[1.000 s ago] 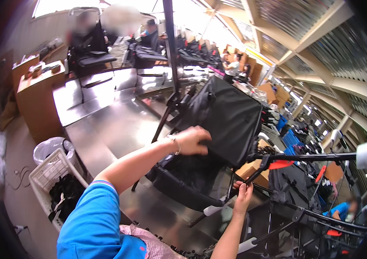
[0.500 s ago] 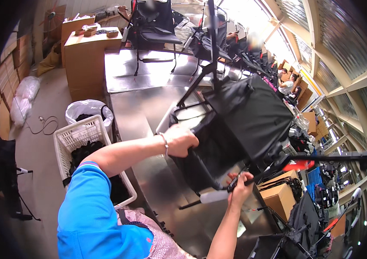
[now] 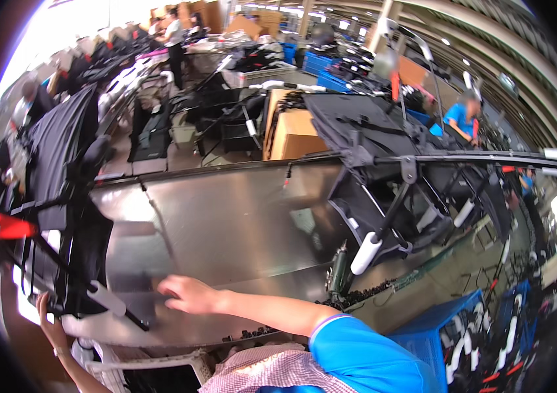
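Note:
At the left of the metal table [image 3: 213, 223] is a black fabric stroller [image 3: 62, 154] with a folding frame, a red part [image 3: 11, 226] and a white foam sleeve [image 3: 106, 298] on one tube. My left hand [image 3: 54, 327] is at its lower edge, fingers curled up round the frame, partly hidden. My right hand [image 3: 190, 295] hovers over the table's near side, fingers apart and holding nothing. A second black stroller [image 3: 383, 196] with white foam sleeves lies at the table's right end. Beside it a dark green hand tool [image 3: 338, 272] stands upright near the front edge.
Small black parts [image 3: 252, 334] lie along the near edge. A white plastic basket [image 3: 154, 360] is below at left, a blue crate [image 3: 432, 340] at lower right. Across the table stands a cardboard box [image 3: 291, 134]. A co-worker in blue [image 3: 460, 118] is at far right.
My view has swung right. My right hand has let go of the stroller and moved away from it. My left hand has shifted to the stroller's lower edge.

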### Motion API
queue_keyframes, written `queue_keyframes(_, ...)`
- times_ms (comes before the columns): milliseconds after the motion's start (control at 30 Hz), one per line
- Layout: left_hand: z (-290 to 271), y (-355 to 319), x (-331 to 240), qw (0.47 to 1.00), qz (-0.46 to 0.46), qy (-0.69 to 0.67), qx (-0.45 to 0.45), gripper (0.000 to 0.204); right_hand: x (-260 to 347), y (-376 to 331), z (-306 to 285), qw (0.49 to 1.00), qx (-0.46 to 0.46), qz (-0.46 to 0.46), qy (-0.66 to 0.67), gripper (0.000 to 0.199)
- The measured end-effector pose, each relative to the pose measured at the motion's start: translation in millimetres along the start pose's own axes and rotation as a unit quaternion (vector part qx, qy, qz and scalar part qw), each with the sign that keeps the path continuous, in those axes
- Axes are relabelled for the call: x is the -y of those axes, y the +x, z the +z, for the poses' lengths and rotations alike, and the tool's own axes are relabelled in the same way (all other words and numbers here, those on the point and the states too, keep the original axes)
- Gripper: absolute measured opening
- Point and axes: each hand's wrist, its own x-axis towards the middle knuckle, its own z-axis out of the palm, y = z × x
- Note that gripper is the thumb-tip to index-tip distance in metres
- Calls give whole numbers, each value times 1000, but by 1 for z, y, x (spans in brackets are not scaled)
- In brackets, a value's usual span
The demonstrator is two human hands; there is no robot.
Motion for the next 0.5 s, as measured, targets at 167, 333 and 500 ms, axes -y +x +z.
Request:
queue_keyframes(167, 57, -38, -139, 939, -61, 69, -333, 21, -19, -196, -80, 972, 28, 220, 81, 17)
queue_keyframes(333, 246, -62, -445, 885, -42, -454, 90, 16, -24, -419, -154, 704, -332, 585, 227, 19)
queue_keyframes(500, 365, -115, -657, 707, 53, -626, 325, 46, -51, -540, -268, 548, -745, 370, 88, 22)
